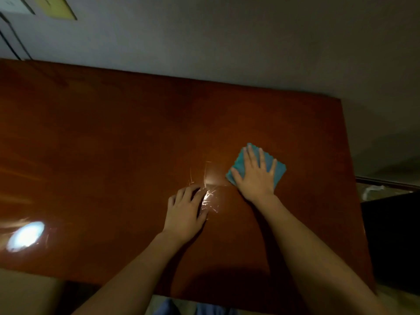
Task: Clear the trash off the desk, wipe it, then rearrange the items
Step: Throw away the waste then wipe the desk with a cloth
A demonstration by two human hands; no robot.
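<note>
A glossy reddish-brown desk (113, 137) fills most of the view, with nothing on it but my hands and a cloth. A folded teal cloth (238, 164) lies on the desk right of centre. My right hand (255, 173) presses flat on the cloth with straight, spread fingers. My left hand (185, 210) rests palm down on the bare wood just left of it, fingers slightly bent, holding nothing. Fine scratches glint in the light between my hands.
A bright lamp reflection (25, 236) shows on the desk at the lower left. A grey wall (227, 42) runs behind the desk's far edge. Past the desk's right edge stands a dark piece of furniture (393, 237), with floor and a pale scrap (372, 189) beyond.
</note>
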